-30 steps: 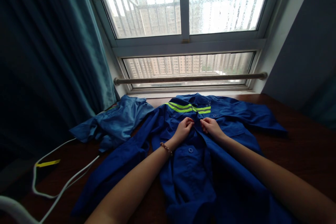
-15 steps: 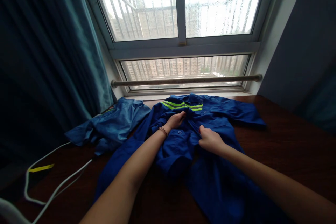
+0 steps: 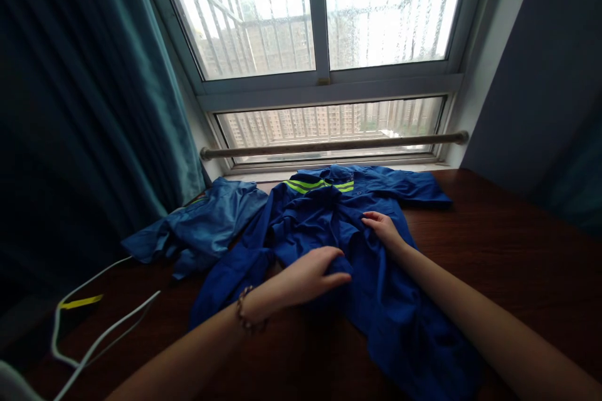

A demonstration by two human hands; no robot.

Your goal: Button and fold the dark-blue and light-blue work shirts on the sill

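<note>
A dark blue work garment (image 3: 305,219) with yellow-green and grey reflective stripes (image 3: 305,186) lies rumpled, its sleeves spread to both sides. Over its lower front my left hand (image 3: 313,272), wearing a beaded bracelet (image 3: 242,310), is open, thumb apart from the fingers. Blue cloth shows between thumb and fingers, but a grip on it is not visible. Higher up and to the right, my right hand (image 3: 383,229) pinches a fold of the garment between thumb and fingers. One blue part hangs toward me at lower right.
A lighter blue garment (image 3: 211,219) lies crumpled at left beside the curtain (image 3: 155,106). White cable (image 3: 101,341) and a yellow strip (image 3: 82,302) are at lower left. Behind the dark wooden surface (image 3: 498,244) stand a rail (image 3: 329,146) and a window.
My left hand has let go of the upper front and come down toward me. My right hand has moved slightly up, still on the cloth. The lower folds of the garment have shifted.
</note>
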